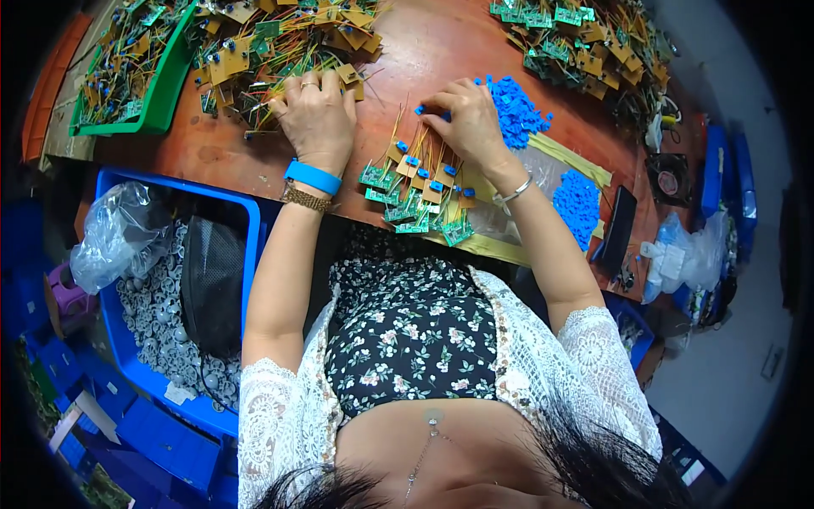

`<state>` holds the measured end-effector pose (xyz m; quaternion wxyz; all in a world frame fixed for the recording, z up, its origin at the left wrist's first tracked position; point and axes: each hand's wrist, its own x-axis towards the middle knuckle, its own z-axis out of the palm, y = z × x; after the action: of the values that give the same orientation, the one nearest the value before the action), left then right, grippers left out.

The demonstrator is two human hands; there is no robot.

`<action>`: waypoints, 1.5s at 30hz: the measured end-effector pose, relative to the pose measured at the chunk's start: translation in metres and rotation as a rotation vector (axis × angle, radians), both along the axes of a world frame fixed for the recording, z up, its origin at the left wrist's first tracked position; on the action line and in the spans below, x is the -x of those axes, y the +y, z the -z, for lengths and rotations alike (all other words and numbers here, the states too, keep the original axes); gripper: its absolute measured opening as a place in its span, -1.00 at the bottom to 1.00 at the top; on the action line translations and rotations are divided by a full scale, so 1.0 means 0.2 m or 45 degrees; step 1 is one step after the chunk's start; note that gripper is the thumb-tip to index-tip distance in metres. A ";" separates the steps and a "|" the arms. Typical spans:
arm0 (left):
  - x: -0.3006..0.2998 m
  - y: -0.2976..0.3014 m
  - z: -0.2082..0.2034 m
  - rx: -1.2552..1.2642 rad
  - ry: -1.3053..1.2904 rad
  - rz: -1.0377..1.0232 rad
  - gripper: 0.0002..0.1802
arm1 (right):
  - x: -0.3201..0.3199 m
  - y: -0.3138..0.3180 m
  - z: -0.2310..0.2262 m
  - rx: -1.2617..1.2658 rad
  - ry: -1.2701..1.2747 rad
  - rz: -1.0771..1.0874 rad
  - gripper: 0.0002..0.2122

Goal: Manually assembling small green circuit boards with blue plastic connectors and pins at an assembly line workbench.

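My left hand [316,119] lies at the near edge of a tangled pile of wired circuit boards [280,42]. Its fingers curl down among the wires, and the fingertips are hidden. Between the thumb and forefinger of my right hand [471,125] is a small blue plastic piece [420,110]. Below that hand, several green circuit boards [413,226] lie in a group at the table's near edge. Wires and small brown boards [432,193] with blue pieces on them lie together with these. A heap of loose blue pieces [515,110] is just right of my right hand.
Another heap of blue pieces [578,208] lies beside my right forearm, next to a black flat object [621,225]. More wired boards [593,38] are piled at the far right. A green tray [170,89] stands far left. Below the table's left is a blue bin [254,229] with grey parts.
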<state>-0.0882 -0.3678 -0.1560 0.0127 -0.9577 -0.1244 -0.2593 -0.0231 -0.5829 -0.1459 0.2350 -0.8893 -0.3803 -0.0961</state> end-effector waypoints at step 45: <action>0.43 -0.10 -0.08 0.672 0.198 0.711 -0.56 | 0.07 0.09 -0.06 -0.099 -0.059 0.104 -0.86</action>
<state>-0.1734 -0.3887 -0.1397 -0.2956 -0.9418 0.0799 -0.1387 -0.0367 -0.5650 -0.1341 0.2563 -0.8919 -0.3450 -0.1409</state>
